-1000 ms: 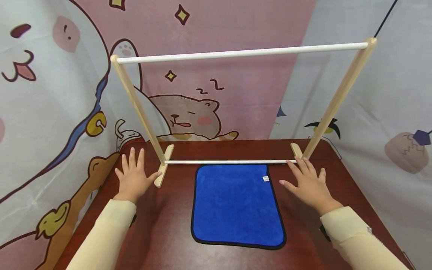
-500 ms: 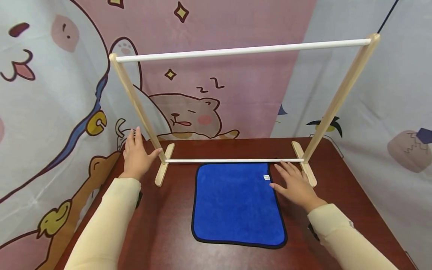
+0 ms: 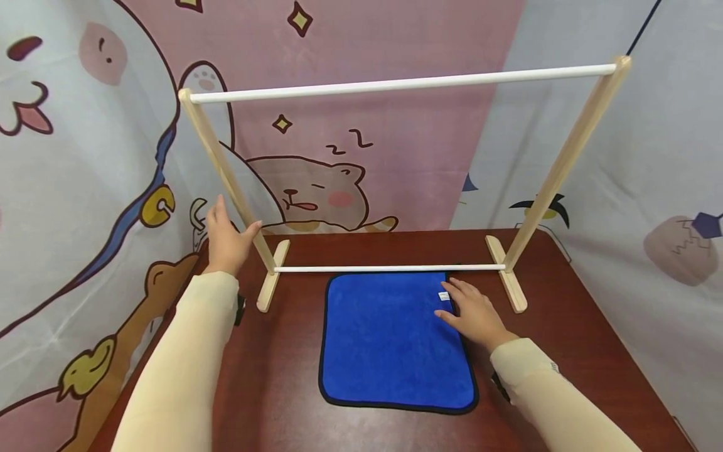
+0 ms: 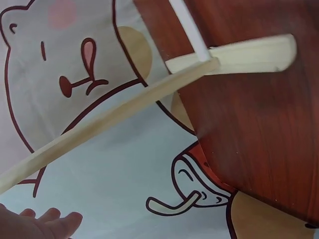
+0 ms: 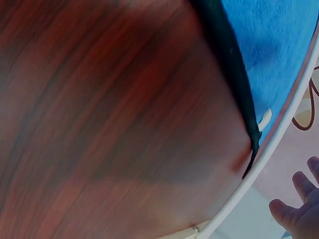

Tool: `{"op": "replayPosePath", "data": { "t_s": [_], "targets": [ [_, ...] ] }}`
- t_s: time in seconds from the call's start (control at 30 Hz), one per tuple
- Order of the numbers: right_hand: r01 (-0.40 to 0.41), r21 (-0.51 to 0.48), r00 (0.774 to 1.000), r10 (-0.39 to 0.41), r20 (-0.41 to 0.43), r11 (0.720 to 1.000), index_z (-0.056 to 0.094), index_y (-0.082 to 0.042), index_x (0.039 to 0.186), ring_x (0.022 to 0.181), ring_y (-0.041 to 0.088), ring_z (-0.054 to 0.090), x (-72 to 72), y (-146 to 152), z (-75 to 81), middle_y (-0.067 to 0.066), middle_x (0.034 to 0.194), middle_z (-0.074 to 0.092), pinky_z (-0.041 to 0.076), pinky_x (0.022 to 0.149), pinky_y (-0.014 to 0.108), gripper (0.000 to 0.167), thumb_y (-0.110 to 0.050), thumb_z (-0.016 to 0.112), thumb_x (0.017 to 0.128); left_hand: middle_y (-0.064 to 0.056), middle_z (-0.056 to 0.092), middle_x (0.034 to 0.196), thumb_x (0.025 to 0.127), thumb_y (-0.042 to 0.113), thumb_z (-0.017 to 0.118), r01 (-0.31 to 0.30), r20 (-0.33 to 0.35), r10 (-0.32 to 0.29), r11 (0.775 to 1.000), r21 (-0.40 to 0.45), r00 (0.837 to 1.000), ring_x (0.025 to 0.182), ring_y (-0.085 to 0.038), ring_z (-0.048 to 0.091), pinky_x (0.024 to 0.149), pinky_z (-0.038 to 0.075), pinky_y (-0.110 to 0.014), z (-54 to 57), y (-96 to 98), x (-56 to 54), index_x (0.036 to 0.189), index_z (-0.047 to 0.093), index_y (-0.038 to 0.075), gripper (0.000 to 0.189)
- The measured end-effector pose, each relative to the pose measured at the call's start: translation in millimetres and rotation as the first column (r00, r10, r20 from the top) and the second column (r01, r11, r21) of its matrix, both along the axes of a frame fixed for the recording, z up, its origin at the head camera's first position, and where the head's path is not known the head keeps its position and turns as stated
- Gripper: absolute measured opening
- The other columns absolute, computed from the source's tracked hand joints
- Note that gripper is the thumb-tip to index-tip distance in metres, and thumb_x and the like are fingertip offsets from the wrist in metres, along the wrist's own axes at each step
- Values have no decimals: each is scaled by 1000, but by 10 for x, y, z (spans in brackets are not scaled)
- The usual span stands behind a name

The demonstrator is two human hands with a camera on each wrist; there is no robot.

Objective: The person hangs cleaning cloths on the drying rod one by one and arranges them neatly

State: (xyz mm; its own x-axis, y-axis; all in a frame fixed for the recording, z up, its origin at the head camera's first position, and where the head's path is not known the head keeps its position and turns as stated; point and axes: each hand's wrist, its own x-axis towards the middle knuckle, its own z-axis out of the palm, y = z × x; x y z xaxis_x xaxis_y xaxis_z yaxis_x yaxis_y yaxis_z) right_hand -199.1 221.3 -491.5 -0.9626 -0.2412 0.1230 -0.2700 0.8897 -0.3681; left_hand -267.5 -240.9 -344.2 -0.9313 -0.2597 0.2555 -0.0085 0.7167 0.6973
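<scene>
Because its two crosswise feet [image 3: 515, 293] seem to steady it, the wooden rack [image 3: 568, 157] stands upright on the table [image 3: 277, 383]: two posts, white top bar [image 3: 395, 85], white lower bar [image 3: 390, 269]. Towel [image 3: 395, 351], one, blue, black-edged: lies flat on the table, far edge at the lower bar, presumably spread to keep it smooth. Left hand [image 3: 227, 243]: fingers extended, thumb apart, at the left post [image 3: 218, 155], gripping nothing. Right hand [image 3: 476, 315]: fingers loosely spread over the towel's right edge, by the label [image 3: 444, 296], pinching nothing; contact hard to tell.
</scene>
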Motion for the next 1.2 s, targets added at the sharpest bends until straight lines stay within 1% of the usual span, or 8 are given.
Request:
{"op": "replayPosePath", "data": {
  "t_s": [0.17, 0.3, 0.43, 0.67, 0.8, 0.97, 1.03, 1.2],
  "targets": [
    [-8, -2, 1000, 8, 6, 1000, 46, -4, 142, 134, 44, 35, -24, -88, -65, 24, 145, 41, 30, 102, 66, 69, -39, 69, 87, -22, 6, 158, 94, 34, 63, -26, 2, 26, 996, 91, 1000, 145, -37, 11, 116, 19, -50, 130, 16, -74, 156, 1, 13, 90],
    [-6, -7, 1000, 7, 27, 1000, 46, -4, 142, 134, 44, 36, -31, -151, -104, 24, 144, 42, 30, 103, 65, 68, -37, 70, 87, -22, 10, 157, 94, 35, 61, -41, -4, 42, 989, 140, 999, 144, -35, 15, 116, 20, -48, 235, 40, -117, 156, 3, 14, 88],
    [-8, -17, 998, 9, 54, 1000, 47, -3, 141, 133, 44, 37, -30, -221, -142, 25, 143, 43, 31, 104, 64, 67, -35, 70, 87, -21, 17, 156, 95, 32, 61, -59, -13, 62, 983, 175, 998, 143, -33, 20, 115, 23, -46, 305, 67, -148, 156, 6, 14, 84],
    [2, -18, 994, 0, 107, 1000, 48, -3, 140, 132, 43, 38, -24, -327, -204, 23, 141, 47, 33, 105, 60, 64, -31, 71, 88, -17, 28, 153, 95, 28, 61, -70, -47, 84, 965, 251, 995, 139, -32, 31, 109, 35, -46, 358, 79, -211, 156, 14, 15, 77],
    [5, -19, 993, -3, 115, 1000, 50, -4, 139, 131, 41, 41, -18, -362, -246, 21, 138, 50, 35, 105, 58, 60, -29, 70, 88, -15, 34, 150, 95, 25, 60, -57, -54, 76, 954, 296, 996, 135, -31, 36, 104, 41, -47, 385, 95, -239, 155, 18, 18, 73],
    [-13, -3, 998, 13, 57, 1000, 55, -4, 134, 125, 39, 48, -14, -385, -285, 19, 130, 57, 40, 101, 55, 54, -24, 72, 87, -16, 44, 142, 96, 21, 60, -39, -87, 69, 949, 313, 994, 126, -31, 46, 98, 45, -46, 415, 124, -291, 149, 32, 16, 60],
    [-17, 14, 999, 16, 35, 1000, 57, -5, 132, 123, 38, 50, -15, -394, -295, 18, 127, 59, 41, 99, 55, 51, -22, 72, 86, -17, 46, 138, 96, 19, 59, -43, -95, 77, 947, 319, 993, 122, -32, 49, 97, 46, -46, 424, 135, -297, 147, 36, 15, 55],
    [-14, 57, 1000, 12, 28, 998, 61, -7, 128, 118, 36, 52, -22, -431, -296, 15, 119, 61, 45, 94, 53, 45, -19, 72, 86, -17, 50, 133, 98, 17, 56, -64, -93, 103, 936, 346, 990, 117, -31, 54, 95, 48, -44, 456, 150, -296, 144, 40, 14, 49]
  ]
}}
